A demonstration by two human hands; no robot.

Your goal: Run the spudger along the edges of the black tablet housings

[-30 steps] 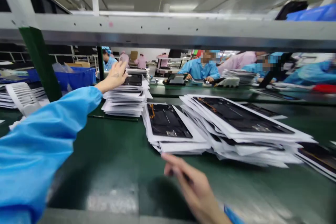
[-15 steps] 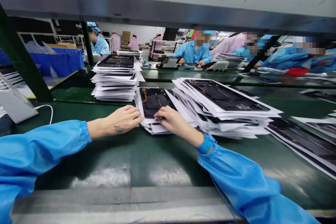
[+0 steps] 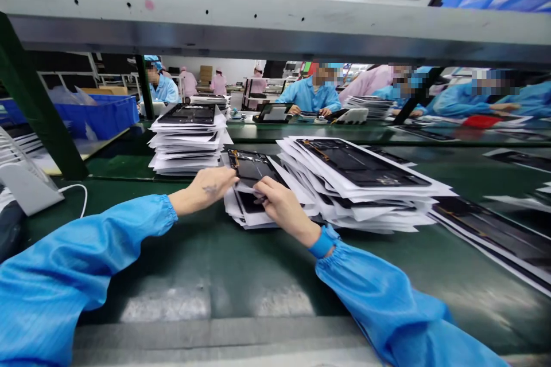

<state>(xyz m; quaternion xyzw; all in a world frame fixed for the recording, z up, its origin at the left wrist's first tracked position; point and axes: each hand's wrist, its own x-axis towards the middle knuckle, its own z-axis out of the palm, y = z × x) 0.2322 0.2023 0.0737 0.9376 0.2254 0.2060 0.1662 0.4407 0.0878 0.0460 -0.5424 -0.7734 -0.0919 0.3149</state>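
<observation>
A black tablet back housing (image 3: 248, 165) with orange flex strips at its far left corner is tilted, its near edge raised off a low stack of white sheets (image 3: 251, 219). My left hand (image 3: 206, 190) pinches its left edge. At the near right corner, my right hand (image 3: 282, 206) has closed fingers on the housing. A small dark item (image 3: 260, 200) shows under those right fingers; its kind is unclear. Beneath the raised edge another black housing (image 3: 249, 203) is partly visible on the stack.
Taller stacks of interleaved housings and sheets stand at right (image 3: 357, 200) and back left (image 3: 188, 149). More housings (image 3: 495, 229) lie far right. A blue bin (image 3: 99, 114), a white stand (image 3: 32, 178) and a green post (image 3: 38, 103) are left. A grey beam (image 3: 275, 28) crosses overhead. Co-workers sit opposite.
The housing lay flat on the stack and now its near edge is raised. My left hand has moved right and closed on its edge. The camera view has tipped up slightly.
</observation>
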